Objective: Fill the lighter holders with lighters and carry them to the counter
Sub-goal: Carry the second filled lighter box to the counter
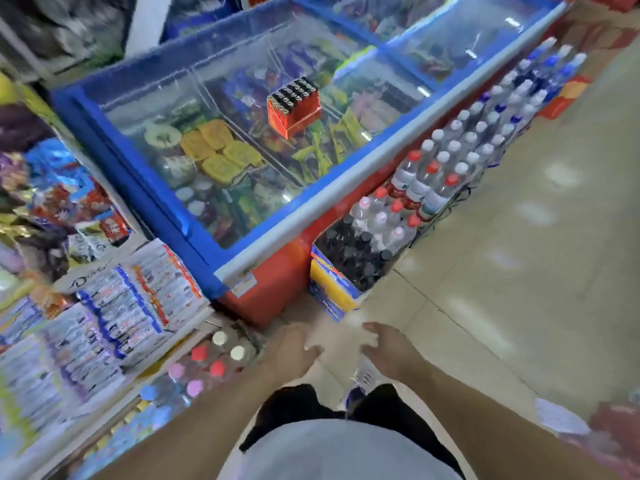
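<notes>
Ahead, red lighter holder (294, 110) full of black-topped lighters (293, 92) sits on glass lid of blue chest freezer (145, 188). Left hand (289, 348) and right hand (391, 348) low over floor, fingers relaxed, holding nothing. Water bottles (460, 157) line freezer's front.

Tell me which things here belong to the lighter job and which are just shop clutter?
For the job:
- red lighter holder, full of lighters, standing on the freezer's glass lid
- left hand and right hand, both holding nothing

Just lying about:
- chest freezer
- water bottles on the floor
- snack packets on the left
</notes>
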